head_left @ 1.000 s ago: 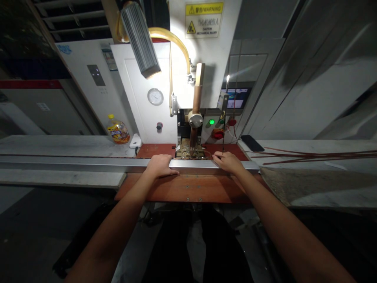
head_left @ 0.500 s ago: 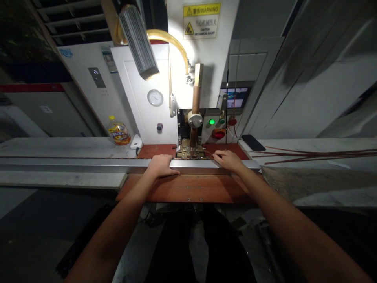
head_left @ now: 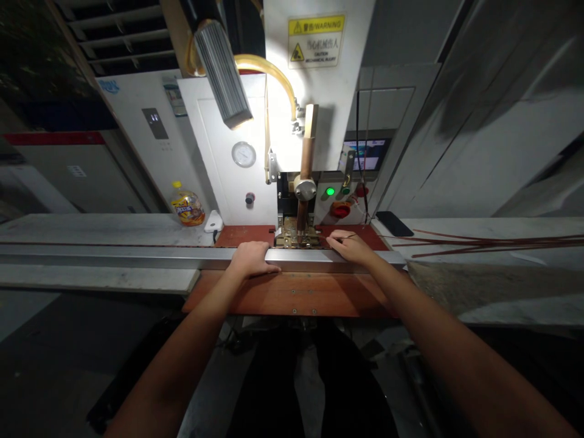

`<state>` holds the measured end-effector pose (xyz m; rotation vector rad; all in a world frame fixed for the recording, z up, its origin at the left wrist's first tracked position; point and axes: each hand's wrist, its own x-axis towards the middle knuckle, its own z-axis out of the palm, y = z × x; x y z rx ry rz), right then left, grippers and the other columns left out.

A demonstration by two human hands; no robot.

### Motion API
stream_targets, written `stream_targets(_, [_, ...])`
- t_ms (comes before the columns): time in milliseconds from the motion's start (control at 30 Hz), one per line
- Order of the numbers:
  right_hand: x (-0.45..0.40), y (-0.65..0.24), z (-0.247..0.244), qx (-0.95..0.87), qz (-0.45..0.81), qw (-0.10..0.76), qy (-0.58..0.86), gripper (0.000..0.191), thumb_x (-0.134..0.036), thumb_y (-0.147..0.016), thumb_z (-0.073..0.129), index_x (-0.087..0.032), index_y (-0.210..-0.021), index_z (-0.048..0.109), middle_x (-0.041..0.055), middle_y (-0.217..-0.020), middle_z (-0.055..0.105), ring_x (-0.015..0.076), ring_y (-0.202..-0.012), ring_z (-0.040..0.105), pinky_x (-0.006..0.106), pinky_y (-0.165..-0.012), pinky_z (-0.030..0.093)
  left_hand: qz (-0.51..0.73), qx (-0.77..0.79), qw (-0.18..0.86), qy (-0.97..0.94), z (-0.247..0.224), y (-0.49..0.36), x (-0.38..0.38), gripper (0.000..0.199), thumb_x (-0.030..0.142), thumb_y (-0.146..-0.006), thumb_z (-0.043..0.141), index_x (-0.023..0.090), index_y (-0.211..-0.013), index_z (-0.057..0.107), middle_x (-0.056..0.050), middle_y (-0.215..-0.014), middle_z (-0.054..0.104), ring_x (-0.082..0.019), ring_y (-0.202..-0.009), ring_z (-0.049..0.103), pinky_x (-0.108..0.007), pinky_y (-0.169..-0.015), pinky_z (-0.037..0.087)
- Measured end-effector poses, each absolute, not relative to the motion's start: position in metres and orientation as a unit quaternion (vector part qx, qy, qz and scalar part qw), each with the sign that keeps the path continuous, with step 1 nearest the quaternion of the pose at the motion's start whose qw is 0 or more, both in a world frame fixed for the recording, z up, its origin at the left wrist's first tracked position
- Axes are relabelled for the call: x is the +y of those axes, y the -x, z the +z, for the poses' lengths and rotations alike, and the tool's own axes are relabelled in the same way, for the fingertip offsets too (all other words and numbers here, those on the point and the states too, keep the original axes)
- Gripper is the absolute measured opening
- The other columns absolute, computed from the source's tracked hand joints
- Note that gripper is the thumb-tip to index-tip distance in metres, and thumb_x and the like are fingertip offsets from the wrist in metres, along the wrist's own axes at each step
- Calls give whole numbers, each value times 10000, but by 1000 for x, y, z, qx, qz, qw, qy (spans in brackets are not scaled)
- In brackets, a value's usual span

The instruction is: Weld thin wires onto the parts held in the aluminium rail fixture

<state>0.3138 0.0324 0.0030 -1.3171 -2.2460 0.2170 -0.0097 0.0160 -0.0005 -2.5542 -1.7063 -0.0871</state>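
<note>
A long silver metal bar (head_left: 310,258) lies crosswise on the reddish-brown work plate (head_left: 292,295). My left hand (head_left: 250,258) is wrapped over the bar left of centre, fingers across its top and thumb along the front. My right hand (head_left: 347,246) is pinched around a thin brown rod (head_left: 387,236) just behind the bar, its wrist resting over the bar. The rod's end near the fixture is hard to make out. Between the hands, a copper electrode (head_left: 302,216) of the machine points down at a small brass-coloured fixture (head_left: 287,234) behind the bar.
Several thin brown rods (head_left: 483,242) and a black phone (head_left: 395,223) lie on the right side table. At left stand a bottle with a yellow cap (head_left: 188,207) and a small white device (head_left: 213,222). A red knob (head_left: 340,210) and lit green button (head_left: 330,191) are on the machine.
The view has shifted slightly. My right hand has edged left towards the electrode with the thin rod; my left hand stays on the bar. A hanging black cord has swung right.
</note>
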Motion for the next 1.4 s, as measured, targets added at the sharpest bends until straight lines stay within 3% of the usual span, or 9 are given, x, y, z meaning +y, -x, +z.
stream_targets(467, [37,-295,-4,-840,91,241,477,339,-365,-933,375,-227,-696,573,48,-813,676,186,-822,600,280,-805,429,-32,-551,44,833,-1,10,15,731,840,-658,603,231,-1059,661,-112,-1111,730,-332,-1004,676,-395,-833,495])
stream_targets(800, [31,-296,2,-818,146,295,473,353,-446,-911,376,-241,-646,487,34,-732,625,189,-750,578,293,-755,444,-33,-553,30,832,-1,9,14,730,834,-656,609,239,-1077,660,-116,-1137,723,-345,-1025,668,-409,-848,487])
stream_targets(1400, [37,-292,-10,-826,85,241,504,332,-364,-944,400,-228,-773,649,53,-905,723,194,-867,633,274,-822,436,-27,-557,33,829,-2,10,15,738,834,-657,606,230,-1076,663,-126,-1135,719,-344,-1029,664,-413,-856,488])
